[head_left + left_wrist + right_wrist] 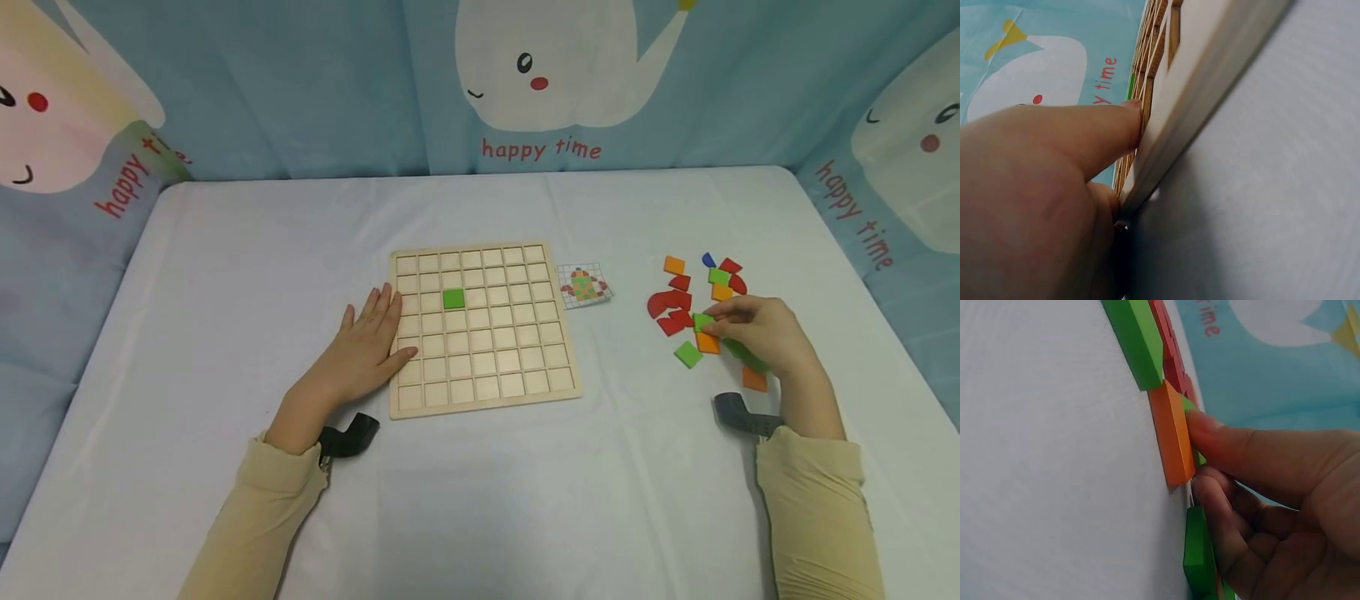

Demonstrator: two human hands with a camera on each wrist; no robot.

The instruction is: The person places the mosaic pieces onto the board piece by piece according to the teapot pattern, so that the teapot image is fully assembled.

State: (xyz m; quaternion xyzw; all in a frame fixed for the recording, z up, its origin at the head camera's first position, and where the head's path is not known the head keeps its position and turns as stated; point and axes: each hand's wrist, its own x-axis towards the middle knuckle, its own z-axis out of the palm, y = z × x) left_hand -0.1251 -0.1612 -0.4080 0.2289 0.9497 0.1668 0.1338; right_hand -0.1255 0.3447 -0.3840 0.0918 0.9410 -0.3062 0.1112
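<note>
A wooden grid board [486, 407] lies flat on the table, one green square tile [453, 298] sitting in a cell of its upper left part. My left hand [360, 346] rests along the board's left edge, fingers straight and the thumb on the rim. Over at the right, my right hand [765, 333] pinches a green tile [702, 322] between thumb and fingers, amid the loose pieces. An orange tile [1171, 434] lies right beside the thumb in the right wrist view. Another green piece [1199, 550] sits under the curled fingers, partly hidden by them.
A small pattern card [585, 286] with a coloured picture lies against the board's right side. Several red pieces [670, 302], orange and green tiles and a blue piece [708, 260] are scattered near the right hand. A blue curtain [337, 92] hangs behind the white table [480, 517].
</note>
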